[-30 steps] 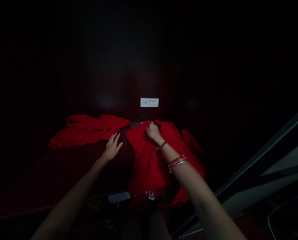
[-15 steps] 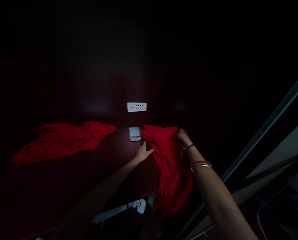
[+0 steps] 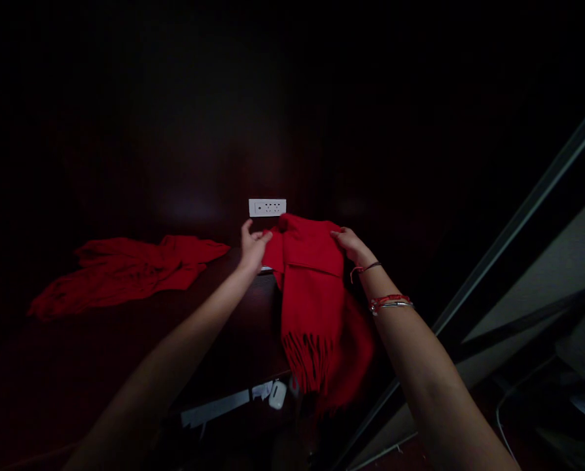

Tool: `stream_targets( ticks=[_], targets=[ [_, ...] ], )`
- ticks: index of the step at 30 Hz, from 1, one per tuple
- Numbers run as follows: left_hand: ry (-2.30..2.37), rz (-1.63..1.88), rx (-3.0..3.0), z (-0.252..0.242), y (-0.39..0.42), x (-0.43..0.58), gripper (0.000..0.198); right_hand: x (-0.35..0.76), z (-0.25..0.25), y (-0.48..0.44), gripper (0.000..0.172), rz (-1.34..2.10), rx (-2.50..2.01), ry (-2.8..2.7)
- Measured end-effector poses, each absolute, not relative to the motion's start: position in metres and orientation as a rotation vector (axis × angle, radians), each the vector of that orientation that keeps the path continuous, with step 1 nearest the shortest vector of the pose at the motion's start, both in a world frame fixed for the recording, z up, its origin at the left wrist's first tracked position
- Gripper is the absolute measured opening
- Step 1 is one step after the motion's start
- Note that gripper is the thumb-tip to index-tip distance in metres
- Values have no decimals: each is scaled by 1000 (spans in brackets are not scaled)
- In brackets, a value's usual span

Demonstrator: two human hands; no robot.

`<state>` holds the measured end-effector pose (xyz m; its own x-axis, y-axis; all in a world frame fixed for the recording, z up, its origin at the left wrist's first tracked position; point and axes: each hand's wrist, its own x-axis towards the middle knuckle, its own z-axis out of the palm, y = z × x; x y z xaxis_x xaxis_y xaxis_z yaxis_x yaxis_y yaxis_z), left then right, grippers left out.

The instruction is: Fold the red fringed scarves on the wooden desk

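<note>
A red fringed scarf [image 3: 312,275] hangs between my two hands in front of the dark wall, its tassels dangling past the shelf's front edge. My left hand [image 3: 254,247] pinches the scarf's left edge between thumb and finger, with other fingers raised. At the upper right corner, my right hand [image 3: 349,242] grips the cloth; bracelets circle that wrist. Part of the scarf is folded over near the top. Behind it, only a sliver of a pale flat object [image 3: 266,268] shows. Another red cloth [image 3: 135,271] lies crumpled on the shelf to the left.
A white socket panel [image 3: 267,207] is on the wall just above the scarf. Below the dark shelf [image 3: 233,327] are a small white case [image 3: 277,395] and papers [image 3: 218,407]. A slanted frame edge [image 3: 508,242] runs along the right.
My left hand has risen and taken hold of the scarf's left edge. The scarf has been lifted and drawn left, now covering most of the pale object. My right hand moved slightly up and left.
</note>
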<state>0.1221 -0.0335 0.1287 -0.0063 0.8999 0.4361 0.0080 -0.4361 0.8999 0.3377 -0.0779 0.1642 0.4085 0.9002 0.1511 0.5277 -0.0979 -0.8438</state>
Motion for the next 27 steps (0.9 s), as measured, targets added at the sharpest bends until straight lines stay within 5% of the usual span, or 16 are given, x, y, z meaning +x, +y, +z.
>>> stream_targets(
  ticks=[6, 12, 18, 27],
  targets=[
    [1058, 1960, 1674, 230, -44, -14, 52, 225, 177, -59, 18, 901, -1038, -1269],
    [1514, 1121, 2166, 129, -66, -87, 39, 181, 89, -63, 18, 1025, -1252, -1321],
    [1840, 491, 2108, 25, -75, -118, 64, 220, 31, -78, 13, 1126, -1390, -1319],
    [1209, 635, 1675, 42, -110, -90, 43, 221, 33, -77, 20, 990, -1453, -1331]
  ],
)
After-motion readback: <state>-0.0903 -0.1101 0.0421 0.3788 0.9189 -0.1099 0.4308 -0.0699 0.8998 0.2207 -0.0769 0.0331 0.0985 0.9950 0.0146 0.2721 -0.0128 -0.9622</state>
